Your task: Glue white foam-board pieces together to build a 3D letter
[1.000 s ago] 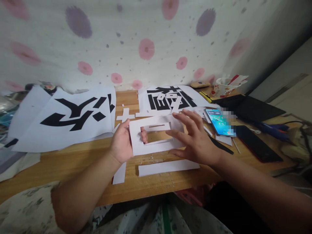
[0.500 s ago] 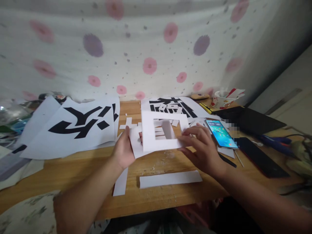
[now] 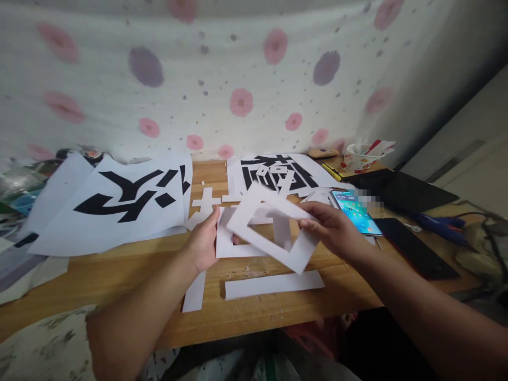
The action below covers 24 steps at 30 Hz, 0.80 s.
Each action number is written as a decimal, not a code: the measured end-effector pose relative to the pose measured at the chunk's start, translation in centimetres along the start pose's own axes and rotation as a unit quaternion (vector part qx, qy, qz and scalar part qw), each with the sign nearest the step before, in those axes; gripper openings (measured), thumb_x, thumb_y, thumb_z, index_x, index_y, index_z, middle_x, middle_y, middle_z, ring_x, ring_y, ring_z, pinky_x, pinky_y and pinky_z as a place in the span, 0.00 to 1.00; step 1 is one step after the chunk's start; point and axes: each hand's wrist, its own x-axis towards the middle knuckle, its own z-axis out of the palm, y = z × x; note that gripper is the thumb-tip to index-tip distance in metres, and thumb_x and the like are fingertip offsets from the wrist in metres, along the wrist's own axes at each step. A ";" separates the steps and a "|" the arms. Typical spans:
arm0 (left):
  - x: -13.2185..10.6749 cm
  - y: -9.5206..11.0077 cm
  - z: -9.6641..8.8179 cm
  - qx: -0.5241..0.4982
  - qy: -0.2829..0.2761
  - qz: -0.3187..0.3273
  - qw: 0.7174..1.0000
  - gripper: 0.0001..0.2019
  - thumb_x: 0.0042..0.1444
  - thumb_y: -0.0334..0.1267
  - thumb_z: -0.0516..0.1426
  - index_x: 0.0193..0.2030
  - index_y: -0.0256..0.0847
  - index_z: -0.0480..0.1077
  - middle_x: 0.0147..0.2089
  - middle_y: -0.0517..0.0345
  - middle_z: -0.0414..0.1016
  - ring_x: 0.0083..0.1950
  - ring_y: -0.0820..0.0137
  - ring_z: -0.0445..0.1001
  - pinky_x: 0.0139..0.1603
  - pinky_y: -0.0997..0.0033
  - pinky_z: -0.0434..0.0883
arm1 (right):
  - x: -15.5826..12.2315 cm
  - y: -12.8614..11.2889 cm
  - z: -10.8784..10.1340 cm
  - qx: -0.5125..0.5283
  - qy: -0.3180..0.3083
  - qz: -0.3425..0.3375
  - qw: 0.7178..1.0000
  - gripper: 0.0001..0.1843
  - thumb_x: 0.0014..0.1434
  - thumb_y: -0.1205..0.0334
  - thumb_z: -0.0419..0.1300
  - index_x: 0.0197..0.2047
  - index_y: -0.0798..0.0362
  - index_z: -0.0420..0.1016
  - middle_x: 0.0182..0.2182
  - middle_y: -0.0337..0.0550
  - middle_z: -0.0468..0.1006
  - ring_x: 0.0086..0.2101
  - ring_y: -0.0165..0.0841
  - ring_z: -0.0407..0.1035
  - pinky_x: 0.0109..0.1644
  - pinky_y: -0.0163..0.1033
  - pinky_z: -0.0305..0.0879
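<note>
My right hand (image 3: 331, 228) pinches the right side of a white square paper frame (image 3: 254, 233), which is lifted off the table and turned askew. My left hand (image 3: 204, 241) grips the left edge of a second white cut-out piece (image 3: 227, 242) that lies under the frame. Both hands hover over the wooden table (image 3: 119, 270). A long white paper strip (image 3: 273, 284) lies flat just in front of the hands, and a narrower strip (image 3: 195, 291) sits by my left wrist.
A big sheet with a black character (image 3: 127, 198) lies at the left, another printed sheet (image 3: 278, 172) at the back. A lit phone (image 3: 354, 211), a dark phone (image 3: 413, 241), a black tablet (image 3: 405, 188) and a cup (image 3: 361, 156) crowd the right side.
My right hand has peeled the square frame away from the piece under it, lifted it and rotated it. My left hand stayed on the lower piece.
</note>
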 end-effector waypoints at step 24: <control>-0.9 -1.0 -0.3 -0.006 -0.188 -0.041 0.981 0.34 0.62 0.56 0.34 0.30 0.31 0.71 0.19 0.58 0.62 0.21 0.74 0.63 0.32 0.72 0.68 | 1.3 1.2 3.5 -0.162 0.078 -0.274 0.945 0.11 0.61 0.58 0.56 0.44 0.51 0.75 0.34 0.45 0.71 0.36 0.34 0.67 0.39 0.42 0.66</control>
